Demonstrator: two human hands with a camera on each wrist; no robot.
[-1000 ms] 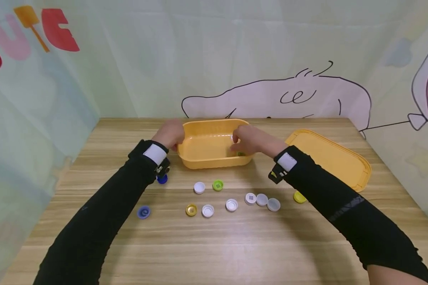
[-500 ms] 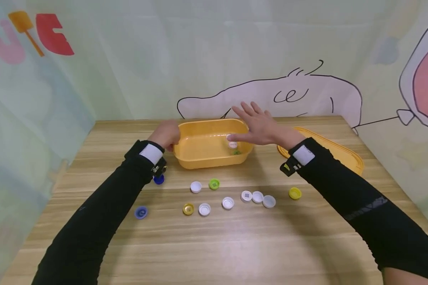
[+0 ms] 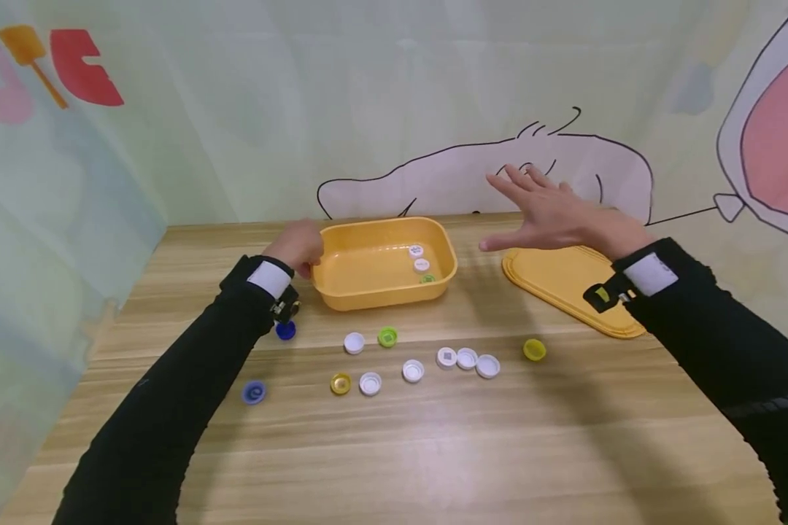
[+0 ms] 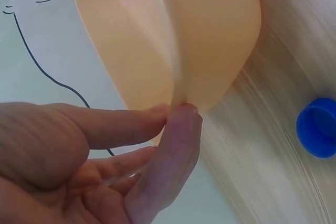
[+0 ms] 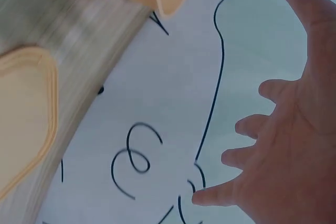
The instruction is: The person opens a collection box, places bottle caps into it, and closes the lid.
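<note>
At the back of the table stands an orange plastic box (image 3: 381, 299), with two white bottle caps and a green one (image 3: 427, 278) inside near its right end. My left hand (image 3: 298, 246) pinches the box's left rim between thumb and fingers, plain in the left wrist view, where a blue cap (image 4: 317, 128) lies close by. Spread wide and holding nothing, my right hand (image 3: 551, 211) hovers in the air right of the box, above the far edge of the flat orange lid (image 3: 565, 281). The right wrist view shows its fingers apart.
Several bottle caps lie scattered in front of the box: a yellow cap (image 3: 535, 350) at right, a row of white caps (image 3: 467, 358), a green cap (image 3: 387, 337), a gold cap (image 3: 341, 383) and a pale blue cap (image 3: 253, 392). A printed cloth (image 3: 249, 131) hangs behind the table.
My right hand has come up out of the box, spread its fingers and moved right to above the lid. The left hand keeps its pinch on the rim. The head view has shifted slightly.
</note>
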